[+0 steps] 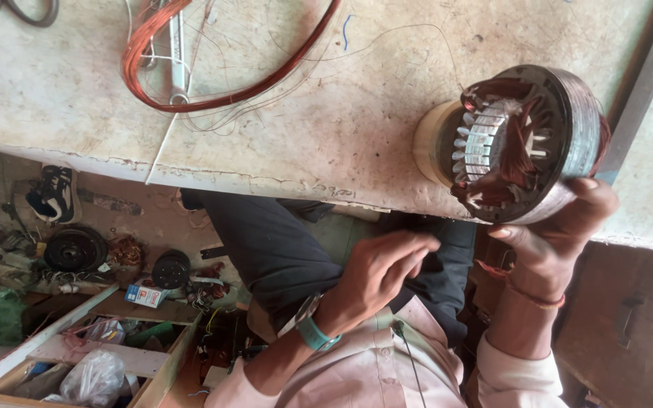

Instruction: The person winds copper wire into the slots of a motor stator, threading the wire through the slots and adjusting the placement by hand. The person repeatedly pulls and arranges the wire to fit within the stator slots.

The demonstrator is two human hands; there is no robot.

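My right hand (557,242) grips the lower rim of a round motor stator (568,98), a grey laminated steel ring with copper windings and white slot liners inside. The stator stands on its edge at the front edge of the worn pale table (326,128), its bore facing left. A cream cylinder (431,143) sits against its far side. My left hand (378,273), with a teal-strapped watch on the wrist, hovers over my lap below the table edge. Its fingers are curled together and nothing is visible in them.
A big loop of copper wire (190,102) and a white rod (177,64) lie on the table at upper left, with thin loose strands around. On the floor at left are a shoe (54,193), black motor parts (75,248) and a wooden crate (141,359) of plastic bags.
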